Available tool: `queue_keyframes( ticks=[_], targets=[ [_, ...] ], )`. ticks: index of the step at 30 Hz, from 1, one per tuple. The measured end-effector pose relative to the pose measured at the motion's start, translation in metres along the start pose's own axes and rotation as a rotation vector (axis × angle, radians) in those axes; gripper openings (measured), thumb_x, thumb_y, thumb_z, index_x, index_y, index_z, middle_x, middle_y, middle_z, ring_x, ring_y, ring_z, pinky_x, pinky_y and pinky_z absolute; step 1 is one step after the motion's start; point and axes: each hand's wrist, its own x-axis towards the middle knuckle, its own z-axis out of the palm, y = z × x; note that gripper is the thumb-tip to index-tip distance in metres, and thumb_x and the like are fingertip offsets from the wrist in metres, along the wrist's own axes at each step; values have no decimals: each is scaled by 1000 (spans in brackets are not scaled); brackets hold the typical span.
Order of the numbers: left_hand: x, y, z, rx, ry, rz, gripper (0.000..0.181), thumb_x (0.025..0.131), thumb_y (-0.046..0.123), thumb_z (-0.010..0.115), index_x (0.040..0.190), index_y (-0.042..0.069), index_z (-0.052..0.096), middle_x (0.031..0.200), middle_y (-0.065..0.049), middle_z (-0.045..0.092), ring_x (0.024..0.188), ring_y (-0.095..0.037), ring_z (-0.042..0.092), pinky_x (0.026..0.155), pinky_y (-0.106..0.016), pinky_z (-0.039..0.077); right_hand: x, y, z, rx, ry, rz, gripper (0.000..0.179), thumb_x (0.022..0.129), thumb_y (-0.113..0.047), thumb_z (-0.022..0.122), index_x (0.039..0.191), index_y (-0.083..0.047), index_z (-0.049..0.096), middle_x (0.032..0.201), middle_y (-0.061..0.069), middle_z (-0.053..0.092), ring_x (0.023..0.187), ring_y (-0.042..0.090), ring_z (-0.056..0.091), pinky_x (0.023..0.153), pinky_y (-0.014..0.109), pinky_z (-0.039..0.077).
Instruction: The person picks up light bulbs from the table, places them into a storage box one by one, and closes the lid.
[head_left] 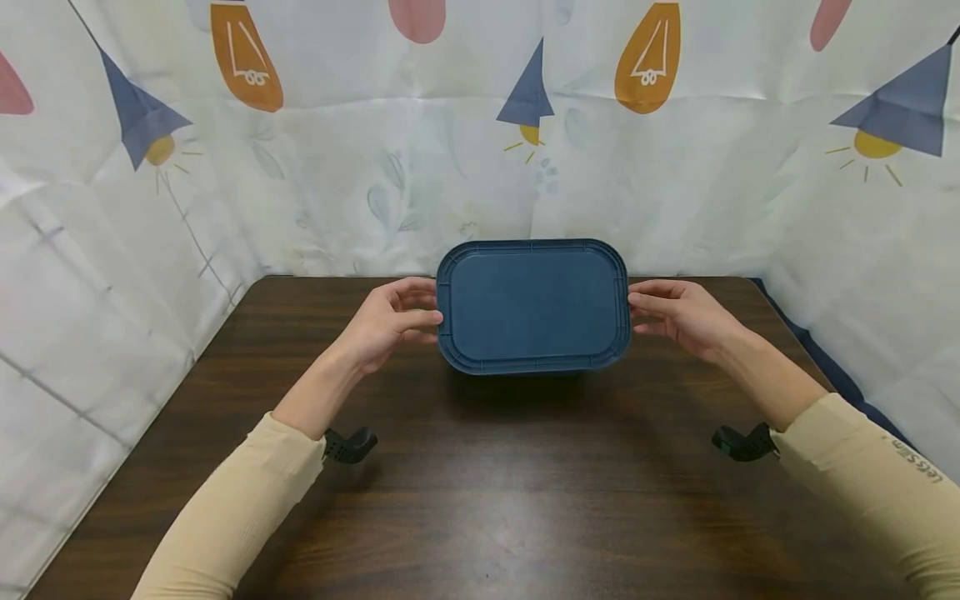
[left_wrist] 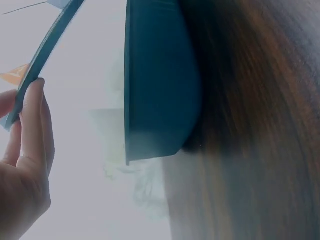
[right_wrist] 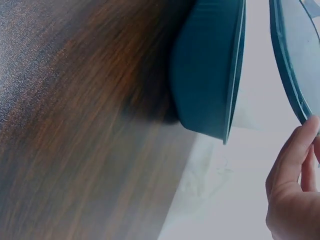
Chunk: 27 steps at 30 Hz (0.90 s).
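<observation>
A dark blue rectangular lid [head_left: 534,307] with rounded corners is held up between both hands. My left hand [head_left: 392,321] pinches its left end between thumb and fingers, while my right hand [head_left: 681,315] pinches the right end. Below the lid stands a dark blue plastic box [left_wrist: 160,85] on the table; the wrist views show a gap between its rim and the lid. From the head view the lid hides nearly all of the box. In the right wrist view the box [right_wrist: 207,70] has slanted sides, and the lid [right_wrist: 292,65] is apart from it. What the box contains is hidden.
The dark brown wooden table [head_left: 495,500] spreads around the box. A white patterned curtain [head_left: 322,183] hangs behind the table and along both sides. Each wrist wears a black device, such as the one on the left wrist [head_left: 350,446].
</observation>
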Motion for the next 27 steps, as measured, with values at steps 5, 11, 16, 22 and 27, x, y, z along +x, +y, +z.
queue_keyframes(
  ticks=[5,11,16,22,27],
  targets=[
    [-2,6,1,27,9,80,45,95,-6,67,138,0,54,121,-13,61,95,-22,69,82,-47,62,0,-4,0,19,13,-17,14,103,-15,64,108,-14,77,102,2,69,94,16,67,82,30,60],
    [-4,16,3,109,25,190,43,93,-4,71,134,3,59,118,-12,64,96,-24,69,81,-48,62,2,-7,2,68,22,-27,12,103,-16,65,106,-12,75,99,3,68,95,17,67,81,29,60],
    [-4,20,4,173,34,250,46,92,-5,73,135,1,59,120,-11,64,98,-26,67,80,-47,62,4,-9,2,123,13,-22,12,104,-13,63,104,-11,75,98,5,69,93,18,68,89,32,59],
    [-2,18,4,252,25,344,43,91,-5,74,132,-1,61,118,-10,66,99,-26,66,77,-37,62,5,-8,2,194,-15,-34,14,104,-9,61,102,-7,74,97,8,69,91,19,70,94,36,57],
    [-1,16,3,317,10,413,38,91,-4,75,127,1,63,114,-10,67,99,-27,66,76,-31,60,5,-7,3,247,-41,-51,17,106,-6,57,103,-6,73,98,10,70,96,23,72,94,36,57]
  ],
)
